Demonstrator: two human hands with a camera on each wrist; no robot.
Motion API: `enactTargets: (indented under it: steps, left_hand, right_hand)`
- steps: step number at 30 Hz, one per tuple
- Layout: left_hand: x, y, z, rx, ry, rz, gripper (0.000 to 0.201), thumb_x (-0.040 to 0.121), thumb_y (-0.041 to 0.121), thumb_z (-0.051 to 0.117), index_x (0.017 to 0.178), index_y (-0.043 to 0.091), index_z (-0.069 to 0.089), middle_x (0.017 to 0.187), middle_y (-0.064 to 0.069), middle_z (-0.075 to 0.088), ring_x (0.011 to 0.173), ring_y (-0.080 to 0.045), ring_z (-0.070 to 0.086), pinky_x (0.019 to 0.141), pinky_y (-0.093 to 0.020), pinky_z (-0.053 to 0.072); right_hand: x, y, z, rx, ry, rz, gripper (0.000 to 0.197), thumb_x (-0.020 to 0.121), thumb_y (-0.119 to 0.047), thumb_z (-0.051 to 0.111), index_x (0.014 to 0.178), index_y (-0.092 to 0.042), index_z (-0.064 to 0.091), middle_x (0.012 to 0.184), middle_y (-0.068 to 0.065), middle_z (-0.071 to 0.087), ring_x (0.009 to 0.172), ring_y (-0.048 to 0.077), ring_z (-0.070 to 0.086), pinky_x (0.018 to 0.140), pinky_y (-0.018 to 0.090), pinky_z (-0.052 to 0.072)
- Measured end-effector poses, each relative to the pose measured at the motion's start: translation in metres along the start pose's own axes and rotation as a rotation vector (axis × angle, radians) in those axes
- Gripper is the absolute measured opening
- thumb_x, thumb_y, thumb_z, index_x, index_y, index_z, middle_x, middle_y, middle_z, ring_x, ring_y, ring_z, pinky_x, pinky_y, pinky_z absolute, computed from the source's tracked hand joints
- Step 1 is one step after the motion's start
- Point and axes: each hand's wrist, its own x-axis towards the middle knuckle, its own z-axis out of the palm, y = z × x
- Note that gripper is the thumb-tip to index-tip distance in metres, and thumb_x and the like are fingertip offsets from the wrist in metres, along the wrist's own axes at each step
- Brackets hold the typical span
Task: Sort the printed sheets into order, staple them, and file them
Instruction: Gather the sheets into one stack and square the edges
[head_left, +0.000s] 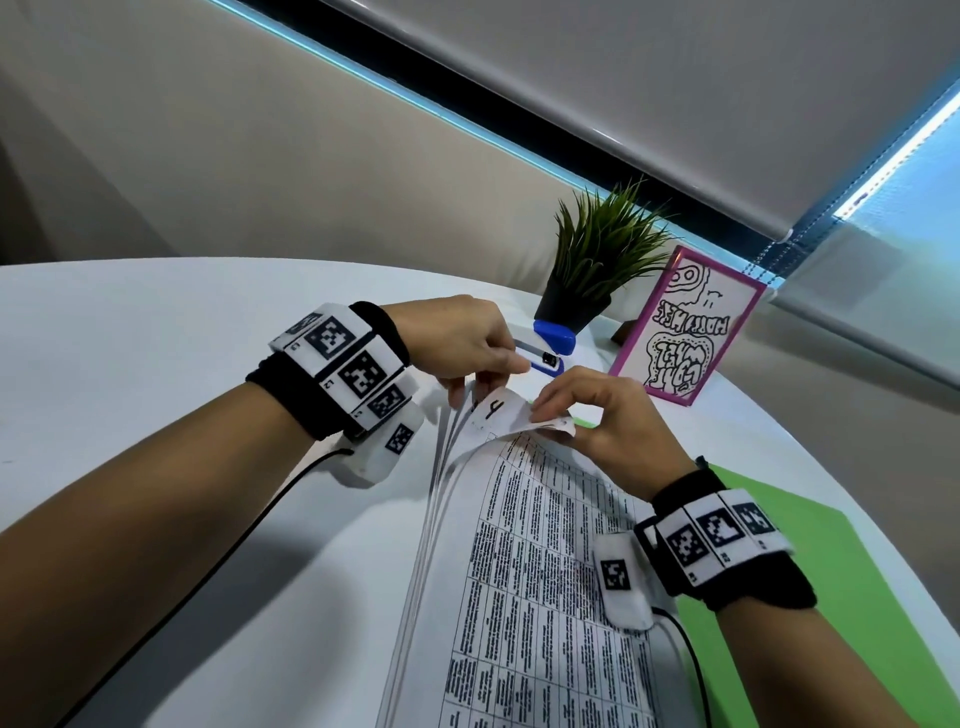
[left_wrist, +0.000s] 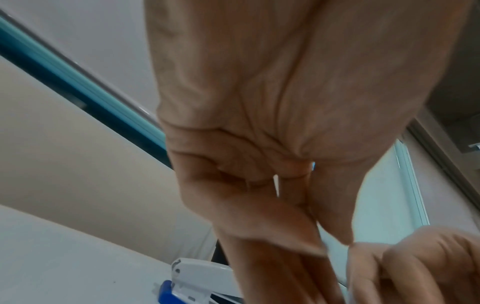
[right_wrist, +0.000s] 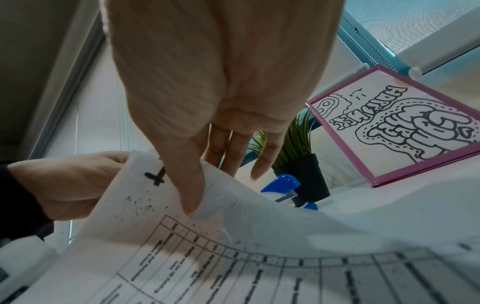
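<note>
A stack of printed sheets (head_left: 519, 582) with a table of text lies on the white table, its far corners fanned upward. My left hand (head_left: 485, 382) pinches the lifted corners of the upper sheets. My right hand (head_left: 543, 418) pinches the curled corner of the sheet marked "4" (head_left: 493, 413) between thumb and forefinger. In the right wrist view the thumb (right_wrist: 191, 195) presses on that sheet (right_wrist: 155, 205), and the left hand (right_wrist: 64, 185) holds its far edge. A blue and white stapler (head_left: 545, 348) lies just behind both hands. A green folder (head_left: 789, 582) lies under the right wrist.
A potted grass plant (head_left: 597, 260) and a pink-framed drawing (head_left: 685, 332) stand behind the stapler. The round white table (head_left: 156, 338) curves away at the left and far edges. Cables run from both wrist bands. Window blinds hang behind.
</note>
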Motion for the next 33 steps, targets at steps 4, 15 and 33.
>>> enactTargets:
  steps: [4,15,33]
  left_hand:
    - [-0.003,0.000,0.000,-0.005,-0.035,0.050,0.016,0.085,0.028,0.073,0.081,0.013,0.071,0.067,0.002,0.072,0.061,-0.013,0.072,0.056,-0.019,0.049]
    - [0.001,-0.008,-0.002,0.192,0.079,0.026,0.019,0.077,0.034,0.078,0.088,0.023,0.069,0.080,0.008,0.074,0.073,-0.009,0.067,0.066,-0.025,0.048]
    - [0.006,-0.005,0.005,0.185,0.112,0.009,0.046,0.091,0.055,0.053,0.066,0.019,0.065,0.059,0.008,0.067,0.055,-0.007,0.066,0.059,-0.024,0.044]
  right_hand:
    - [0.001,0.003,0.002,0.007,-0.004,0.008,0.009,0.074,-0.012,0.081,0.081,-0.014,0.076,0.104,-0.006,0.068,0.101,0.010,0.064,0.091,0.032,0.051]
    - [-0.001,0.007,0.001,0.153,-0.058,0.073,0.030,0.084,0.003,0.067,0.108,-0.015,0.059,0.088,0.002,0.071,0.090,0.018,0.068,0.093,0.037,0.052]
    - [-0.004,0.009,-0.002,0.020,0.006,0.056,0.009,0.076,-0.017,0.080,0.084,-0.020,0.076,0.090,-0.007,0.073,0.093,0.011,0.065,0.088,0.029,0.048]
